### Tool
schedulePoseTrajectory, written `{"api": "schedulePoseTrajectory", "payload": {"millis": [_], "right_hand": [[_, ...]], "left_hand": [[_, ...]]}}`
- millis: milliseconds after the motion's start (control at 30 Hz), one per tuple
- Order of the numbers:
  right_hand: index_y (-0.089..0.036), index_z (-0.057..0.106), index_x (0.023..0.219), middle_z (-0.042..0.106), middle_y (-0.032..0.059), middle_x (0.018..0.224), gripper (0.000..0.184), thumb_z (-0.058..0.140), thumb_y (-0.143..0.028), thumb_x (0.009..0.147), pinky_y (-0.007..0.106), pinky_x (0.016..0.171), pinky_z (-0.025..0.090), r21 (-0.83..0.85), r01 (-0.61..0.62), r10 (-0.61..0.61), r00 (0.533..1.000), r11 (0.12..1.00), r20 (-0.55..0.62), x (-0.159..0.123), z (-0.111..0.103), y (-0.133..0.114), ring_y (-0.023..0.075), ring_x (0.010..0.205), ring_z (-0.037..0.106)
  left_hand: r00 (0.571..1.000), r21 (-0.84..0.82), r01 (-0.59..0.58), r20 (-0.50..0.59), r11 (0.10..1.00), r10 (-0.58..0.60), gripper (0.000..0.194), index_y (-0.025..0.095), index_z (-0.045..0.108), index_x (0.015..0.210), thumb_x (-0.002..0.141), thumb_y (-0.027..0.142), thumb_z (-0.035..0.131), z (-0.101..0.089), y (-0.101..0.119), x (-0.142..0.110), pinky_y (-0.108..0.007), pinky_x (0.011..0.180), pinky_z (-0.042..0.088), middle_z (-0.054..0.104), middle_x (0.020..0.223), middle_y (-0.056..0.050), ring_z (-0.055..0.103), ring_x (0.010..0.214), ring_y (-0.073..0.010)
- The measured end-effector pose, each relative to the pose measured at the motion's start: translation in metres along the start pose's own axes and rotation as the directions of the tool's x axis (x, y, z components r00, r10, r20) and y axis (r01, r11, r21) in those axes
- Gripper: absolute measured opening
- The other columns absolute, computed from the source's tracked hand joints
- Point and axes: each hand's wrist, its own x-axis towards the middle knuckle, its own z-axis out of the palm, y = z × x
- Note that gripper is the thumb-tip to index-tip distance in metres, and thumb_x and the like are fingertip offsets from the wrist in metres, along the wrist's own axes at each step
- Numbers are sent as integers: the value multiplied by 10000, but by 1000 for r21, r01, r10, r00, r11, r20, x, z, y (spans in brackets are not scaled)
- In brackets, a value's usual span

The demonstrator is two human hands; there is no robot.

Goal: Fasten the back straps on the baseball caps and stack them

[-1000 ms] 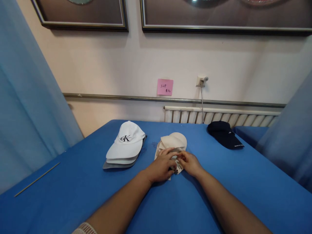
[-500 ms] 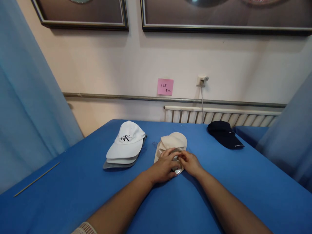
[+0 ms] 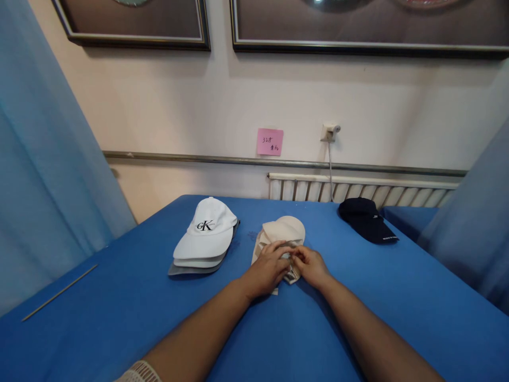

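Observation:
A beige cap [image 3: 283,230] lies upside down in the middle of the blue table [image 3: 119,307]. Both my hands rest on its near end. My left hand [image 3: 267,270] has its fingers curled over the cap's inner band and strap. My right hand [image 3: 310,266] pinches the same strap or label from the right, fingertips meeting those of the left. The part between the fingers is small and mostly hidden.
A stack of white caps [image 3: 204,236] with a black logo on top sits left of the beige cap. A dark navy cap [image 3: 366,218] lies at the back right. A thin stick [image 3: 59,293] lies at the left. Blue curtains hang on both sides; a radiator [image 3: 358,190] lines the wall.
The hands stay at the cap's near end; fingers have shifted slightly on the strap, and the cap's near edge has moved a little. Nothing else moved.

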Motion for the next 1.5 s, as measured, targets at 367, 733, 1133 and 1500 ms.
{"api": "schedulePoseTrajectory", "payload": {"millis": [367, 733, 1133, 1500], "right_hand": [[-220, 659, 831, 693, 12, 756, 145, 524, -274, 818, 278, 644, 490, 30, 0, 2, 999, 1000, -39, 1, 1, -3, 178, 679, 638], [-201, 635, 847, 697, 24, 792, 137, 515, -266, 828, 277, 678, 497, -11, -3, 3, 1000, 1000, 1, 1, 1, 2, 171, 706, 647], [-199, 668, 1012, 695, 26, 846, 230, 568, -215, 806, 278, 688, 510, 91, 116, -119, 992, 989, 33, -5, -4, -26, 160, 717, 636], [-203, 662, 963, 693, 32, 867, 222, 678, -318, 773, 300, 711, 495, 351, -15, -6, 998, 936, 60, -3, 6, -23, 155, 728, 617]], "left_hand": [[998, 1, 31, 53, 1000, -31, 173, 209, 666, 914, 808, 346, 672, -6, 5, 1, -412, 948, 396, 639, 1041, -74, 522, 1044, -261], [962, 51, 83, 257, 995, -93, 176, 198, 606, 880, 780, 318, 686, -1, 10, 2, -342, 843, 395, 651, 883, -43, 553, 885, -227], [950, -146, 269, -126, 952, -287, 202, 192, 566, 1009, 809, 191, 592, -6, 3, 0, -345, 859, 429, 631, 977, -53, 562, 947, -219], [934, -272, 255, -179, 928, -309, 363, 188, 497, 1166, 819, 159, 598, 7, -3, -1, -363, 914, 472, 623, 1101, -75, 595, 1025, -214]]}}
